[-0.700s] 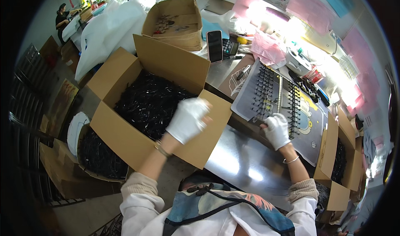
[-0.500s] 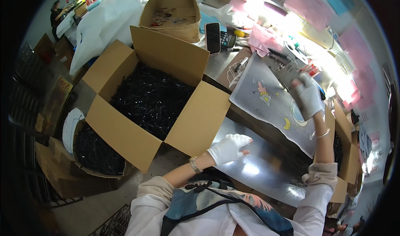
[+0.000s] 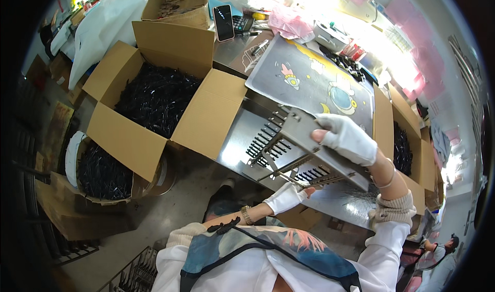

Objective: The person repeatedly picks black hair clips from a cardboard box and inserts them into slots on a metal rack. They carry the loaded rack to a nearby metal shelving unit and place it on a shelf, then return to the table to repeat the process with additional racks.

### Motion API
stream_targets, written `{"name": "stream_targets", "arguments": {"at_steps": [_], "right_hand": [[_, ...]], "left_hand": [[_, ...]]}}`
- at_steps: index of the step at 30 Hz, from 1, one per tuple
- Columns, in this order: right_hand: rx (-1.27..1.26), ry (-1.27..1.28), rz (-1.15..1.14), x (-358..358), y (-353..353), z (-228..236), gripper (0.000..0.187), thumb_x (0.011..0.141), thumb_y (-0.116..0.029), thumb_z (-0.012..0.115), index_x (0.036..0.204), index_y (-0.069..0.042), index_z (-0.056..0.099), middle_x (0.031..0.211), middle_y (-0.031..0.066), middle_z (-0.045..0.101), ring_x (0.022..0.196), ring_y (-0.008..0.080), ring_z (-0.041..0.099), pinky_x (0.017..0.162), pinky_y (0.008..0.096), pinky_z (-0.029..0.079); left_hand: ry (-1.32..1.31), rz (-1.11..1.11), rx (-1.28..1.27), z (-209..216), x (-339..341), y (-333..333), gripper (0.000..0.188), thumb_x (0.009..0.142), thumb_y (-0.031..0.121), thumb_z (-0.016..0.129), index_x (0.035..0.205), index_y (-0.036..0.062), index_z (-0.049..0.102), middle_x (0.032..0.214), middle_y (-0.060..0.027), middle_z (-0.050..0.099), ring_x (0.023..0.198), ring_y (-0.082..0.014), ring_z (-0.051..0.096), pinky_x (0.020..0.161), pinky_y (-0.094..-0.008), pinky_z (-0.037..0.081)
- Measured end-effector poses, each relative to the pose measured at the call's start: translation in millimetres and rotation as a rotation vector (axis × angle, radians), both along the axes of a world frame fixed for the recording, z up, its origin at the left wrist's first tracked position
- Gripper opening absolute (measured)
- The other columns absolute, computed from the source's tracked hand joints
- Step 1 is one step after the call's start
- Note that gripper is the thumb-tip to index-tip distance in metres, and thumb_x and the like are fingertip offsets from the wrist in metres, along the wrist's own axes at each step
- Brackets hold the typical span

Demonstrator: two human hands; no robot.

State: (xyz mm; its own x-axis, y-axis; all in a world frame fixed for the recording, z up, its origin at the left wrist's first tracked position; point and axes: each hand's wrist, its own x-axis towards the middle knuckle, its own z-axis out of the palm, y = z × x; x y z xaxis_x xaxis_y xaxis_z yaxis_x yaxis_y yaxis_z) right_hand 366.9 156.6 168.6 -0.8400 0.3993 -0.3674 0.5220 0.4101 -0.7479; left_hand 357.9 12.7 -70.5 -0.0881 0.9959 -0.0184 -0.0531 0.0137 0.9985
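Observation:
A grey metal rack [image 3: 304, 129] with rows of black pins hangs tilted above the steel tabletop. My right hand [image 3: 348, 140], in a white fingerless glove, is closed on its upper right side, with the thumb on the flat plate. At the rack's lower edge, my left hand [image 3: 286, 197], gloved likewise, has its fingers closed against the frame; the fingertips are partly hidden. Left of the rack, an open cardboard box [image 3: 209, 111] is filled with thin black pieces [image 3: 157, 98]. Behind the rack lies a grey cartoon mat [image 3: 309, 83].
A phone [image 3: 224, 22] leans beside a calculator [image 3: 242, 22] at the back. More black pieces fill a round container [image 3: 105, 173] at lower left and a box [image 3: 427, 160] at right. Bright lamps shine over the table's back. Another person [image 3: 441, 258] is at far lower right.
My right hand has come from the back of the table toward me, bringing the metal rack. My left hand has met the rack's lower edge. The view has shifted right.

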Motion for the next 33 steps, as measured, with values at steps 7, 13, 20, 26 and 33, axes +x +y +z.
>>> {"name": "stream_targets", "arguments": {"at_steps": [7, 13, 20, 26, 33], "right_hand": [[-0.148, 0.003, 0.2, -5, 8, -86, 0.039, 0.101, -0.036, 0.06, 0.109, 0.002, 0.062, 0.089, -0.0002, 0.061, 0.086, 0.0078, 0.052, 0.08, 0.0283, 0.046], [0.319, 0.362, 0.104, 50, -11, -30, 0.055, 0.101, -0.052, 0.051, 0.113, 0.001, 0.061, 0.094, 0.0071, 0.061, 0.09, 0.0156, 0.058, 0.082, 0.0311, 0.048], [-0.573, 1.145, -0.287, 55, -58, -28, 0.038, 0.106, -0.045, 0.046, 0.106, -0.009, 0.057, 0.064, -0.0043, 0.046, 0.045, 0.0047, 0.037, 0.043, 0.025, 0.035], [-0.183, 0.878, -0.374, -89, -141, -56, 0.02, 0.103, -0.017, 0.051, 0.107, -0.001, 0.061, 0.084, 0.0016, 0.061, 0.075, 0.0119, 0.063, 0.062, 0.025, 0.052], [0.221, 0.596, 0.15, -218, -246, -76, 0.016, 0.089, -0.008, 0.056, 0.098, -0.004, 0.069, 0.076, 0.0182, 0.069, 0.068, 0.0267, 0.072, 0.065, 0.0357, 0.054]], "left_hand": [[-0.087, 0.17, -0.224, -60, 14, -14, 0.035, 0.101, 0.034, 0.059, 0.089, 0.0025, 0.068, 0.072, 0.0008, 0.062, 0.068, -0.0081, 0.052, 0.063, -0.0289, 0.045], [0.261, 0.515, 0.064, 18, 24, -55, 0.025, 0.09, 0.024, 0.069, 0.08, 0.0015, 0.065, 0.062, -0.0119, 0.059, 0.058, -0.0234, 0.059, 0.058, -0.0383, 0.046], [1.055, 1.059, 0.482, 128, -60, -140, 0.017, 0.07, 0.009, 0.071, 0.08, 0.0102, 0.058, 0.08, -0.0094, 0.05, 0.077, -0.0323, 0.05, 0.076, -0.0449, 0.036], [1.588, 1.058, 0.326, 163, -159, -275, 0.019, 0.069, 0.009, 0.072, 0.075, 0.0093, 0.053, 0.076, -0.0093, 0.048, 0.075, -0.0314, 0.051, 0.075, -0.0461, 0.036], [1.899, 1.015, 0.052, 175, -238, -426, 0.021, 0.06, 0.01, 0.067, 0.065, 0.0119, 0.047, 0.059, -0.0048, 0.04, 0.055, -0.0267, 0.046, 0.055, -0.0406, 0.036]]}}
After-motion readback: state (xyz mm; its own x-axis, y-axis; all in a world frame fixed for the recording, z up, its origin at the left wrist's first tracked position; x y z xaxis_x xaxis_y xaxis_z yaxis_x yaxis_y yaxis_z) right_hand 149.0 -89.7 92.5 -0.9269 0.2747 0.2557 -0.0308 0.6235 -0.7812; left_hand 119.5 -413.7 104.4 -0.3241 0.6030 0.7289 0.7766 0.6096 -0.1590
